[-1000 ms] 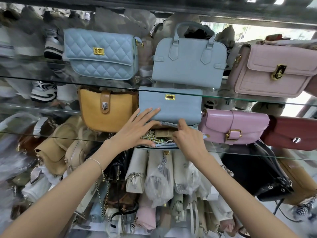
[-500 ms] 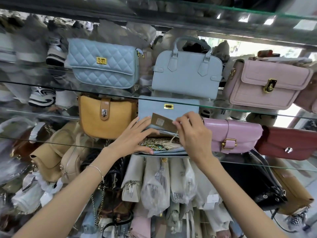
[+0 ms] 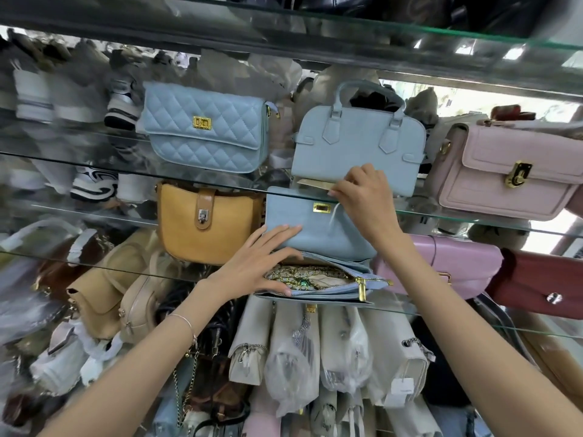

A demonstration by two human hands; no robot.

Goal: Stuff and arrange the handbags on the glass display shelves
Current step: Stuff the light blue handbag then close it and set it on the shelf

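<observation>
Pale blue flap bag (image 3: 303,230) open on middle glass shelf (image 3: 104,267), left hand (image 3: 252,268) flat on its flap, fingers (image 3: 282,230) straight, right hand (image 3: 362,200) pinching a tan card (image 3: 315,185) above the clasp (image 3: 321,207), card half hidden by that hand, chain (image 3: 296,274) inside pocket, other contents indistinct.

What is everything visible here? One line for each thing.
quilted bag: one, blue, upper shelf left
handled bag: one, blue, upper shelf middle
flap bag: one, pink, upper shelf right
mustard bag: one, yellow, middle shelf left
open bag: one, blue, middle shelf centre
lilac bag: one, lilac, middle shelf right
red bag: one, dark red, far right
wrapped bags: several, cream, below
card: one, tan, right hand
left hand: on open bag
right hand: pinching card
</observation>
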